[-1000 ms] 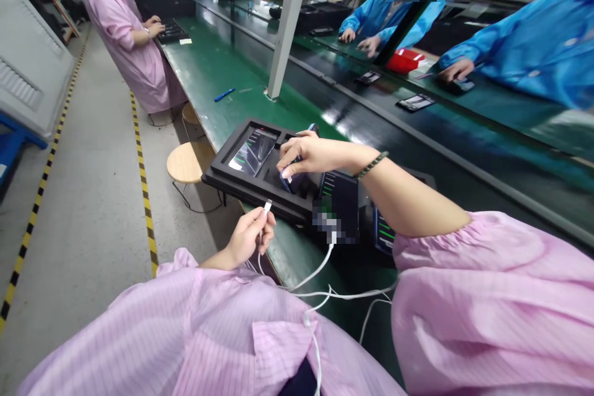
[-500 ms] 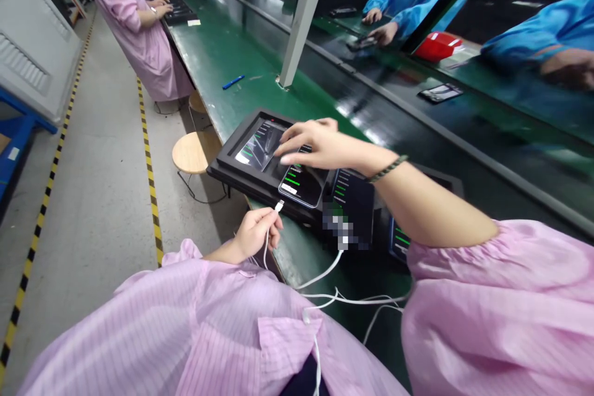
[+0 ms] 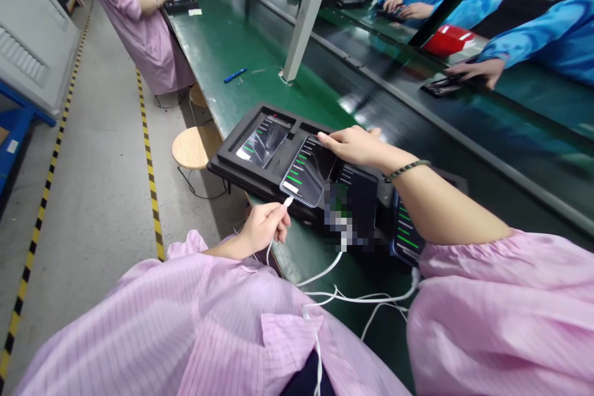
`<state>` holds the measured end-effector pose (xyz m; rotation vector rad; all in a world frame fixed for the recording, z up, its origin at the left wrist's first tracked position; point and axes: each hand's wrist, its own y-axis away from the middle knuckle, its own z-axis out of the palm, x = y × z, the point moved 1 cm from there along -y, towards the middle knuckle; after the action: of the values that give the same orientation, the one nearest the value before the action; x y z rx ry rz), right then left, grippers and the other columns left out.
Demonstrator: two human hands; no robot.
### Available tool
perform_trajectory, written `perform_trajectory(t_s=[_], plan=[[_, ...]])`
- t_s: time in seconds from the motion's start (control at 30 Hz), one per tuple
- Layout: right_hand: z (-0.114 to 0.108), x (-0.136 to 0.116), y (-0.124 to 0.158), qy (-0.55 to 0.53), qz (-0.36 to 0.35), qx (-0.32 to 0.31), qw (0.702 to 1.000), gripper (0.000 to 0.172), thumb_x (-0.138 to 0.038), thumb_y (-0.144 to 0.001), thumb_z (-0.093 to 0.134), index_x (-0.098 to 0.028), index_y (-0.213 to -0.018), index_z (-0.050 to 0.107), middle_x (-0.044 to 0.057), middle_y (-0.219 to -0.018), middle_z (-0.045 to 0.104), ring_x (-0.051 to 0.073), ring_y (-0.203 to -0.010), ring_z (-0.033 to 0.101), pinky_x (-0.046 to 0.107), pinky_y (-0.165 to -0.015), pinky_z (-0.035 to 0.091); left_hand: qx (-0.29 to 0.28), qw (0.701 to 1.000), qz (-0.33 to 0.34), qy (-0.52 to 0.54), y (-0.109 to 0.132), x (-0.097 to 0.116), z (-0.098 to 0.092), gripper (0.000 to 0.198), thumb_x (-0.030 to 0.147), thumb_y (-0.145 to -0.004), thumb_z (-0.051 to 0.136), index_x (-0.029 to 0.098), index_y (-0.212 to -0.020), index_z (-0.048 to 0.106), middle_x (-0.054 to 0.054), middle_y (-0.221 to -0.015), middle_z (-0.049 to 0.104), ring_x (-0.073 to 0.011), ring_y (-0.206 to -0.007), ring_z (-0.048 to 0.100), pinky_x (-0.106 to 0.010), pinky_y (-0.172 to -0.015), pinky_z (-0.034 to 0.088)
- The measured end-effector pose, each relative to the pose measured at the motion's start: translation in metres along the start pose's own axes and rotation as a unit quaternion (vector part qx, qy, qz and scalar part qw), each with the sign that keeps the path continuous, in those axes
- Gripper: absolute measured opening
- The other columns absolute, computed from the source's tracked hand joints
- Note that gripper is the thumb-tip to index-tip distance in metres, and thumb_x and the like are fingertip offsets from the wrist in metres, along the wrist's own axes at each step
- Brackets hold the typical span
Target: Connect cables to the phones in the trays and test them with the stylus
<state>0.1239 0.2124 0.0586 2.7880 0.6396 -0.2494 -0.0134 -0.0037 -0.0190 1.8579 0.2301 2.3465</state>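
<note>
Pinched in my left hand (image 3: 266, 227) is the white plug of a charging cable (image 3: 288, 200), its tip at the lower edge of a smartphone (image 3: 304, 173); I cannot tell whether it is inserted. That phone's lit screen shows green and white lines, and it sits tilted in a black tray (image 3: 223, 164). My right hand (image 3: 355, 145) is at the phone's upper end, thumb and fingers close to its top edge, the far fingers hidden. Left of it lies another phone (image 3: 264, 141) in its slot. To the right are a darker phone (image 3: 355, 198) and a phone (image 3: 406, 229) with a white cable plugged in.
White cables (image 3: 362, 298) run along the near edge of the green bench (image 3: 264, 62). A blue pen (image 3: 235, 75) and a grey post (image 3: 309, 18) stand beyond the tray. Co-workers' hands handle devices across the bench. A wooden stool (image 3: 197, 147) stands at the left.
My left hand has brought the plug up and right to the phone's lower edge. My right hand has shifted right, off the screen to the phone's top end.
</note>
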Motion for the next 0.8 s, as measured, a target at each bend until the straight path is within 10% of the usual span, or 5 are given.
perform_trajectory(t_s=[0.4, 0.8], plan=[[0.004, -0.012, 0.000, -0.019, -0.067, -0.009, 0.998, 0.072, -0.079, -0.087, 0.029, -0.024, -0.099, 0.073, 0.013, -0.115, 0.067, 0.039, -0.117, 0.055, 0.059, -0.101, 0.036, 0.009, 0.999, 0.005, -0.031, 0.004, -0.002, 0.011, 0.049, 0.066, -0.084, 0.050, 0.019, -0.068, 0.050, 0.001, -0.042, 0.055, -0.0090, -0.034, 0.046, -0.020, -0.039, 0.037], [-0.007, -0.019, 0.007, 0.016, -0.010, -0.032, 0.999, 0.066, -0.067, -0.094, 0.029, -0.017, -0.088, 0.071, 0.012, -0.084, 0.070, 0.031, -0.092, 0.066, 0.046, -0.093, 0.043, -0.078, 0.971, -0.132, 0.182, 0.002, 0.025, 0.024, 0.036, 0.049, -0.084, 0.057, 0.019, -0.096, 0.041, -0.002, -0.052, 0.065, -0.0256, -0.050, 0.070, -0.027, -0.046, 0.052]])
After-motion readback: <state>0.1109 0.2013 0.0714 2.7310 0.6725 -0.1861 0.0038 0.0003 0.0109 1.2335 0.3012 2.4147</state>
